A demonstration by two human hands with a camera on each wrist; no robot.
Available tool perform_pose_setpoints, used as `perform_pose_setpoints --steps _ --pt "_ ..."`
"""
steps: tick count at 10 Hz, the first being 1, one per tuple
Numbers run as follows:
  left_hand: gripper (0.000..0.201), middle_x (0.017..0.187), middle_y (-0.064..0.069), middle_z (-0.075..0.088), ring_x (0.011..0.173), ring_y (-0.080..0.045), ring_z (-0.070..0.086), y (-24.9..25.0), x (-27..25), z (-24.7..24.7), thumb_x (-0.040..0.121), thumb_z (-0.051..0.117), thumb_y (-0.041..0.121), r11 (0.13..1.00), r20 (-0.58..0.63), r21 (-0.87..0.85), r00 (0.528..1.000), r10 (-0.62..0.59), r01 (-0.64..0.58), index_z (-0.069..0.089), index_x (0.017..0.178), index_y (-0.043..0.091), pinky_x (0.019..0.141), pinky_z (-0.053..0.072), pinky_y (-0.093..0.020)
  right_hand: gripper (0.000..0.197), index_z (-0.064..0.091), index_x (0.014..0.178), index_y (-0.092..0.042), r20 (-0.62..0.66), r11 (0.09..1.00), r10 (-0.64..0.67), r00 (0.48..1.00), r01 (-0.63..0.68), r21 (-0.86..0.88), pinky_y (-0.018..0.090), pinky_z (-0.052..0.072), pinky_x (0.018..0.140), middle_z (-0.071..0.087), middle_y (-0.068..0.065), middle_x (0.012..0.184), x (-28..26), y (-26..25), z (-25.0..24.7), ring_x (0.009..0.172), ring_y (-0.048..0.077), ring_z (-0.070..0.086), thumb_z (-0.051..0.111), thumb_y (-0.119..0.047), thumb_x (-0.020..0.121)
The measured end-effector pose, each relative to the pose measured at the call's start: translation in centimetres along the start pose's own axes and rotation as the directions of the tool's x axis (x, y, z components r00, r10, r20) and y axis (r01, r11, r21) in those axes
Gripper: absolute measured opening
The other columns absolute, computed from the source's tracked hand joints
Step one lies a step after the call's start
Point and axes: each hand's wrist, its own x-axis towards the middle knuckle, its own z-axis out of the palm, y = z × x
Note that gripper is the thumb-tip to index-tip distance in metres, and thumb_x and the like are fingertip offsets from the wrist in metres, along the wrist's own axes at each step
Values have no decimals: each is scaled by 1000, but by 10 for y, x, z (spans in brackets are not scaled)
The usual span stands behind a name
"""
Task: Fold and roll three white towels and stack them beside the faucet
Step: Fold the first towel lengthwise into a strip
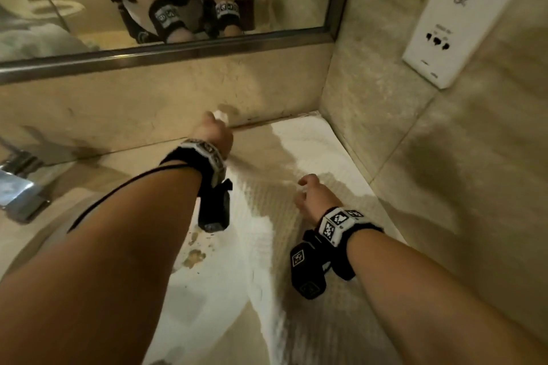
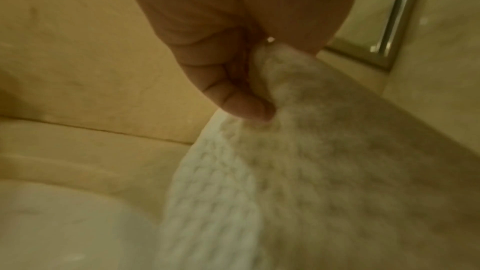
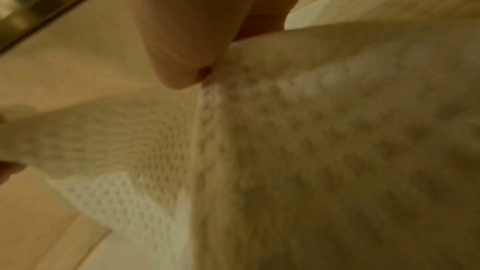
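The white towel (image 1: pixel 261 201) lies spread across the beige stone counter (image 1: pixel 142 163), in the corner between the back wall and the right-hand wall. Its far edge reaches toward the back wall and its near part runs down toward the bottom of the head view. The weave shows a waffle-like texture.

The left hand (image 1: pixel 213 135) is extended toward the back wall, with its fingers closed around 1 corner of the towel. A small tuft of white cloth shows past the knuckles. In the left wrist view, the thumb and fingers (image 2: pixel 244 108) pinch a gathered edge of the towel (image 2: pixel 311 161), and the cloth falls away from the grip.

The right hand (image 1: pixel 311 198) is nearer to the person and to the right, above the middle of the towel. Its fingers are curled and pinch the cloth. The right wrist view shows the fingertips (image 3: pixel 182 77) gripping a raised fold of the towel (image 3: pixel 337 130).

The chrome faucet (image 1: pixel 20 184) stands at the left edge of the head view, well apart from both hands. A framed mirror (image 1: pixel 178 50) hangs above the counter. A white wall unit (image 1: pixel 462 24) is mounted on the right-hand wall.
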Motion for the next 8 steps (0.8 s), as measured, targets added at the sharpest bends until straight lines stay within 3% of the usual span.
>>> perform_pose_setpoints --steps 1,2,3,4,5,6,7,8 --pt "50 107 -19 53 97 -36 63 53 6 8 95 51 27 900 17 -433 998 63 -49 30 134 4 88 53 -45 41 39 135 -8 -95 984 131 987 -117 137 28 41 84 54 18 129 2 28 -17 112 31 56 38 -22 97" --pt "57 119 -20 59 110 -38 59 72 9 33 90 58 35 934 117 -352 987 107 -59 33 136 12 96 48 -44 39 46 133 2 -84 954 299 951 -295 52 32 41 96 51 21 134 7 53 -33 122 32 51 36 -15 99" --pt "52 140 -16 43 124 -36 46 50 8 49 94 53 31 995 167 91 985 36 -52 34 139 12 102 40 -40 40 51 128 0 -63 962 273 960 -270 45 33 40 97 54 20 131 16 49 -42 120 32 51 34 -25 101" --pt "52 146 -18 27 133 -39 33 17 16 59 98 47 27 932 191 359 973 -133 57 28 142 10 110 32 -45 54 42 137 -5 -11 978 206 978 -206 29 33 39 99 49 14 139 37 24 -44 124 31 49 35 -43 100" --pt "54 144 -21 28 131 -40 35 -2 27 57 97 48 25 909 184 396 958 -218 130 25 142 5 108 32 -46 66 30 145 -4 28 978 203 979 -204 33 33 37 102 38 13 148 65 0 -40 132 30 43 43 -47 96" --pt "49 146 -21 25 132 -38 34 -3 37 55 101 41 21 901 210 424 958 -194 90 23 143 3 110 31 -44 58 31 144 -1 -19 974 219 976 -217 66 34 38 102 39 17 146 85 -15 -43 131 32 42 43 -36 99" --pt "57 145 -21 31 129 -40 40 -2 57 55 94 51 22 933 185 338 963 -195 124 26 144 12 108 36 -45 39 46 134 -2 -114 962 273 955 -271 33 29 45 91 45 18 141 91 -13 -57 128 31 45 38 -20 101" --pt "52 142 -19 28 125 -43 44 5 66 54 91 50 28 954 247 275 951 -185 114 29 138 23 104 39 -52 36 56 126 -6 -141 950 278 950 -293 -106 32 43 97 54 12 133 77 -5 -78 121 28 52 37 -22 101"
